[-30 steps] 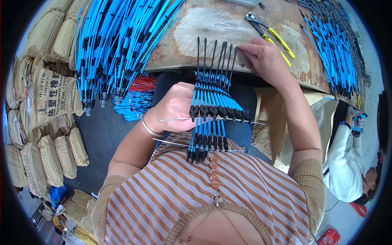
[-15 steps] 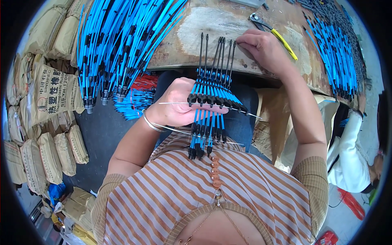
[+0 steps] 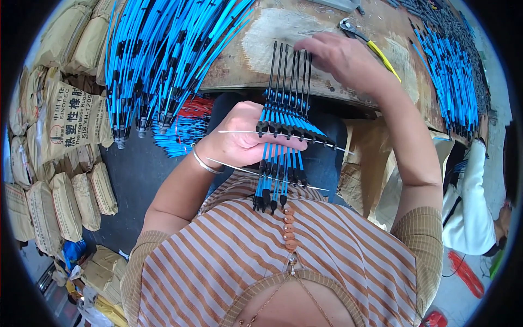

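Observation:
My left hand [image 3: 239, 133] is closed around a fanned row of thin blue rods [image 3: 280, 155] with black fittings, held upright in front of my chest. Two thin metal wires [image 3: 234, 131] cross the row, one above and one below my fingers, passing by the black fittings. Slim black stems rise from the row's far end. Over their tops reaches my right hand [image 3: 340, 57], its fingertips blurred by motion and partly behind the stems, so I cannot make out whether it grips one.
Big bundles of blue rods [image 3: 158, 54] overhang the wooden table [image 3: 229, 73] at left; another bundle [image 3: 449, 76] lies at right. Yellow-handled pliers [image 3: 376, 49] rest near my right hand. Brown sacks [image 3: 60, 210] are stacked at left. A person in white [image 3: 468, 201] is at far right.
My right hand has moved left, from beside the rightmost stem to over the stem tops. The stems are now spaced differently, with more of them standing toward the left. My left hand keeps its hold.

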The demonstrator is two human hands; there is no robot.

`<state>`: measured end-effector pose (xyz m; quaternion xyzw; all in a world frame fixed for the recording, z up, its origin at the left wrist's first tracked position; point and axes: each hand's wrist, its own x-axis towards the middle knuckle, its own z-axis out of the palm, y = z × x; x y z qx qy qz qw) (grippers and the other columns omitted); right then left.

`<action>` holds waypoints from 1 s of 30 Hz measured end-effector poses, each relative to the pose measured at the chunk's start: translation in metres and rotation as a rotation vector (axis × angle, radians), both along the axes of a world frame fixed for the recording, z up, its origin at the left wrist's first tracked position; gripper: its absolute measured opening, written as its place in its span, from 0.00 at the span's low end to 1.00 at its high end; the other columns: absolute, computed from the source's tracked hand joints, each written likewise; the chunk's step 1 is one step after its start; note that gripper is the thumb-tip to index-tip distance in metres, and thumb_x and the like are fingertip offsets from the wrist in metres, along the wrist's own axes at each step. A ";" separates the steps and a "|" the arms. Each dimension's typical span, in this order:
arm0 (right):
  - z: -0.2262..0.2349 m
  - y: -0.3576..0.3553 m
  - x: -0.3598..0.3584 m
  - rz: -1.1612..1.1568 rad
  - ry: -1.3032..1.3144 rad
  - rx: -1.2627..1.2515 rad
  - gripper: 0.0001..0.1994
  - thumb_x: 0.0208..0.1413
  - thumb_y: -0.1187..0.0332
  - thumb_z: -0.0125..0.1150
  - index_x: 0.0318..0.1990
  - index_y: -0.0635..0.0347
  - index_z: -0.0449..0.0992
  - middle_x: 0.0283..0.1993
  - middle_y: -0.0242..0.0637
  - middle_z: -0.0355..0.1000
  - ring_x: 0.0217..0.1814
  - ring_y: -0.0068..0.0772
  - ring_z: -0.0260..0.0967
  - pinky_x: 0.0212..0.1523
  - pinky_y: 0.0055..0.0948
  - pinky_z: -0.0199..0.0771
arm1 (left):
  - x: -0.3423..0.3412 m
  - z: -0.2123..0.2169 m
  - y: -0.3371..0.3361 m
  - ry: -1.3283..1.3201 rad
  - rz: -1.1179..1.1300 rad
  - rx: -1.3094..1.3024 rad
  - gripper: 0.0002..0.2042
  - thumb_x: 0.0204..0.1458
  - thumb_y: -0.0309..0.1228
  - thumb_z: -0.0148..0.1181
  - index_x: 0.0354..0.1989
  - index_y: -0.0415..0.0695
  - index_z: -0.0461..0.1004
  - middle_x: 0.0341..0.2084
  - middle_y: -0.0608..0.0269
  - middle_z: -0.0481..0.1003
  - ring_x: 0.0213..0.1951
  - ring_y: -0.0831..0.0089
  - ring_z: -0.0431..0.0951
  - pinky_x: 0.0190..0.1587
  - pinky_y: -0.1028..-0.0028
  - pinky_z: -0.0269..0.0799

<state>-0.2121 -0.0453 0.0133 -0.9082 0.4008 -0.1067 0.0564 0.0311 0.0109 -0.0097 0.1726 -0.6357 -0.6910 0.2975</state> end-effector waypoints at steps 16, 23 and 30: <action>0.004 0.005 -0.024 -0.072 -0.122 0.200 0.14 0.39 0.85 0.55 0.36 0.61 0.75 0.35 0.40 0.70 0.37 0.43 0.69 0.38 0.33 0.70 | -0.003 -0.004 -0.002 0.097 0.058 -0.428 0.07 0.42 0.27 0.61 0.32 0.45 0.80 0.30 0.63 0.79 0.29 0.66 0.78 0.30 0.73 0.73; 0.002 0.000 -0.020 -0.034 -0.099 0.148 0.14 0.40 0.85 0.54 0.36 0.62 0.75 0.34 0.40 0.70 0.37 0.45 0.70 0.38 0.34 0.70 | -0.004 -0.006 -0.005 0.099 0.068 -0.450 0.08 0.43 0.29 0.61 0.32 0.46 0.80 0.31 0.65 0.79 0.30 0.66 0.78 0.31 0.73 0.73; 0.002 -0.005 -0.015 -0.031 -0.114 0.166 0.13 0.40 0.85 0.54 0.36 0.63 0.75 0.34 0.41 0.70 0.38 0.46 0.70 0.39 0.35 0.70 | 0.000 0.000 -0.011 0.007 0.031 -0.557 0.08 0.43 0.32 0.61 0.33 0.50 0.81 0.30 0.66 0.79 0.29 0.69 0.78 0.29 0.74 0.71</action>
